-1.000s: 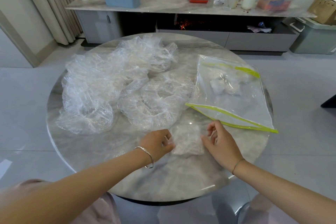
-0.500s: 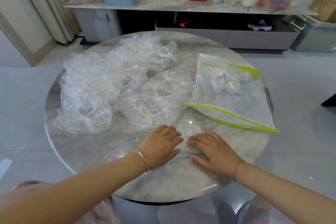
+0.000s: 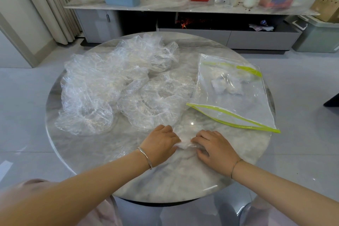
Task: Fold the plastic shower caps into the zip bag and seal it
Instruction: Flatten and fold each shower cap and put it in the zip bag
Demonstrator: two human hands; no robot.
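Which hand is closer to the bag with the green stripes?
Right. The right hand lies just in front of the zip bag, near its green-edged mouth, not touching it. The left hand is farther left, across the folded shower cap both hands grip.

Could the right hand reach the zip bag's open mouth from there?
Probably yes. The zip bag lies just beyond and to the right of the right hand, its green-edged mouth facing it, with only bare table between. The hand is busy, though, gripping the folded cap together with the left hand.
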